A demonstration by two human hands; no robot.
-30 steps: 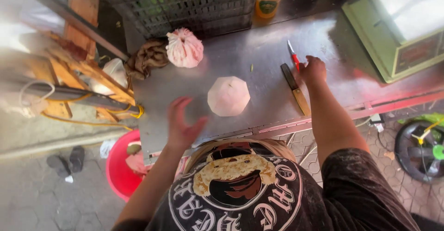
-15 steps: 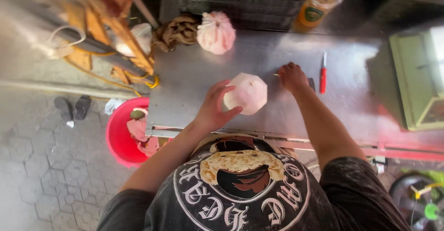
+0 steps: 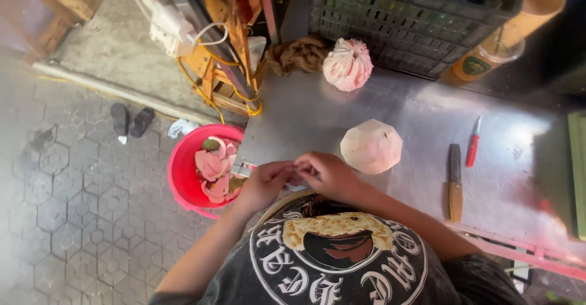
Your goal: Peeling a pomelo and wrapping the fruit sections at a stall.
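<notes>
Both hands meet at the near edge of the metal table [image 3: 342,113], close to the person's body. The left hand [image 3: 267,182] and the right hand [image 3: 329,174] have their fingers curled and touch each other; something small and pale seems to be pinched between them, but I cannot tell what it is.

Just beside the right hand, on the dull, scratched steel top, stands the peeled coconut [image 3: 371,146], cream-white, cut in flat facets so it looks like a rough polygon. It is free; no hand touches it.

To the right of it lies a cleaver [image 3: 455,182] with a dark blade and a wooden handle, and near that a small knife [image 3: 473,142] with a red handle. At the far side lies a pink-white bundle [image 3: 348,64], wrinkled and tied at the top, beside a brown crumpled cloth [image 3: 299,53] and a dark plastic crate [image 3: 403,27].

Below the table's left edge, on the grey hexagon paving, stands a red bucket [image 3: 180,174] with pinkish husk pieces.
</notes>
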